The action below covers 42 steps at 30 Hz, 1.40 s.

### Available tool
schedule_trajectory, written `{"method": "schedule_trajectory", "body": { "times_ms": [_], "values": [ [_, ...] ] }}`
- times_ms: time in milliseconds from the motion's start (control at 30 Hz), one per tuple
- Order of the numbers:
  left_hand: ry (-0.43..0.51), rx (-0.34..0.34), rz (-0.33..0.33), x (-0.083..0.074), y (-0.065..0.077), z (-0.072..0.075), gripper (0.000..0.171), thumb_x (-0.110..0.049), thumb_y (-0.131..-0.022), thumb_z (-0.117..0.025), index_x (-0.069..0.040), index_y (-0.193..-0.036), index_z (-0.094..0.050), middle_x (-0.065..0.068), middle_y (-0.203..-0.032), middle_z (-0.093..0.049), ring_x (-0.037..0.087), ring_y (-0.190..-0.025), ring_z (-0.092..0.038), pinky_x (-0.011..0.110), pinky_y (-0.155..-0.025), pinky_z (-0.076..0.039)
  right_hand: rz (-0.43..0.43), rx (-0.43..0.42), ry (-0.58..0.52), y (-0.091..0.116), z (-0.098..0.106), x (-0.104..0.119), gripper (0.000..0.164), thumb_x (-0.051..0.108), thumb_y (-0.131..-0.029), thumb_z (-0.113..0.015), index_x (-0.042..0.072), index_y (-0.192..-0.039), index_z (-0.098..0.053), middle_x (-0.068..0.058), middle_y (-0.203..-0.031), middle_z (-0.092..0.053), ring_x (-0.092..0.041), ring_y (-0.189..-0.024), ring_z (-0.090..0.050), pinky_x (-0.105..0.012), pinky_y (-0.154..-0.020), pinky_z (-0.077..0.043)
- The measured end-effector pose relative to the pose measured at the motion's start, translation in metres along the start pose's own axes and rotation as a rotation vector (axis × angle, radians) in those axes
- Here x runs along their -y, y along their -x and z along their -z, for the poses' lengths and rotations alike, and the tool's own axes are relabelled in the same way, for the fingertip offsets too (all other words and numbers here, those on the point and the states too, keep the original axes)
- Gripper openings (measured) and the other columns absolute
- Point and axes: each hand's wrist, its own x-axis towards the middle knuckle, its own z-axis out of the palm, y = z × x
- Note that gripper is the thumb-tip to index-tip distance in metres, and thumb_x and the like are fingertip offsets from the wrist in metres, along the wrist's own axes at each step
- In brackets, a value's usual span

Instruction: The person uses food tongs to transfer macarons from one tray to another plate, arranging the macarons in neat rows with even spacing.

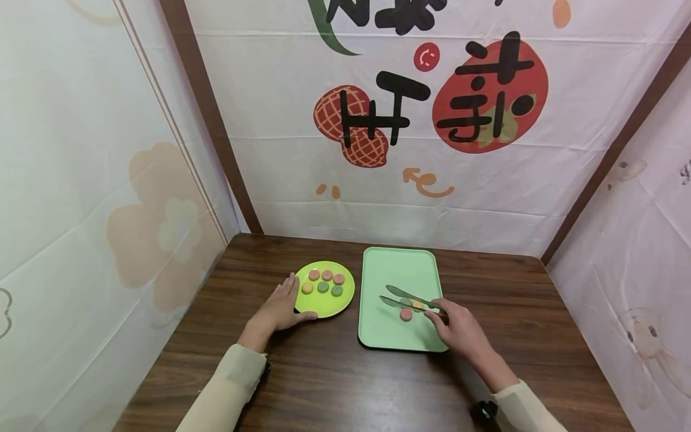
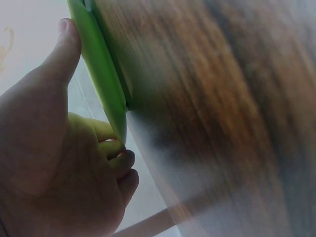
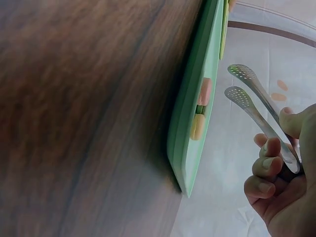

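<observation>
My right hand [image 1: 459, 327] grips metal tongs [image 3: 254, 96] with perforated tips, held slightly apart with nothing between them. They hang over the green tray [image 1: 399, 270], where a pink macaron [image 1: 406, 314], a yellow macaron [image 3: 197, 127] and a green macaron, partly hidden by the tongs in the head view, lie close together. To the left, my left hand [image 1: 281, 306] rests against the rim of the lime-green plate [image 1: 329, 307], fingers along its left side and thumb at its near edge. Several pink, green and yellow macarons [image 1: 323, 287] sit on that plate in two rows.
The plate and tray stand side by side on a dark wooden table [image 1: 324, 384], a narrow gap between them. A white printed cloth wall [image 1: 281, 150] rises behind the table's far edge, and more cloth hangs at both sides.
</observation>
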Motion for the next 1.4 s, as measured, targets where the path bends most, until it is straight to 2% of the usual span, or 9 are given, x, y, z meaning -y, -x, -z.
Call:
{"method": "schedule_trajectory", "body": {
  "times_ms": [400,767,1133,1400],
  "values": [
    [-0.002,0.005,0.001,-0.002,0.0,0.0,0.123,-0.068,-0.096,-0.07,0.011,-0.168,-0.009,0.03,-0.177,-0.002,0.044,-0.164,-0.01,0.053,-0.134,-0.013,0.014,0.006,-0.003,0.016,0.009,-0.007,0.023,0.021,-0.101,-0.079,0.004,-0.116,-0.075,0.008,-0.084,-0.068,0.0,-0.07,-0.056,-0.026,-0.06,-0.051],
    [0.0,-0.009,-0.005,0.0,0.0,0.0,0.123,-0.068,-0.096,-0.07,0.012,-0.167,-0.01,0.032,-0.176,-0.004,0.046,-0.164,-0.012,0.054,-0.134,-0.014,-0.008,0.028,-0.029,0.026,0.016,-0.017,0.029,0.021,-0.102,-0.078,0.002,-0.123,-0.075,0.004,-0.092,-0.076,-0.005,-0.082,-0.071,-0.03,-0.069,-0.061],
    [0.0,-0.001,0.0,-0.001,0.001,0.0,0.124,-0.069,-0.095,-0.07,0.011,-0.167,-0.008,0.031,-0.176,-0.002,0.045,-0.164,-0.011,0.055,-0.134,-0.014,0.056,-0.007,-0.025,0.031,0.018,-0.027,0.024,0.014,-0.099,-0.08,-0.002,-0.117,-0.075,0.007,-0.088,-0.076,0.001,-0.077,-0.064,-0.029,-0.065,-0.058],
    [0.003,-0.006,-0.001,-0.001,0.0,0.0,0.123,-0.068,-0.096,-0.07,0.011,-0.167,-0.009,0.031,-0.176,-0.003,0.045,-0.164,-0.011,0.054,-0.134,-0.014,0.075,0.019,-0.049,0.033,0.021,-0.033,0.021,0.012,-0.099,-0.079,0.0,-0.116,-0.076,0.001,-0.086,-0.075,0.002,-0.07,-0.056,-0.026,-0.062,-0.053]
  ]
}}
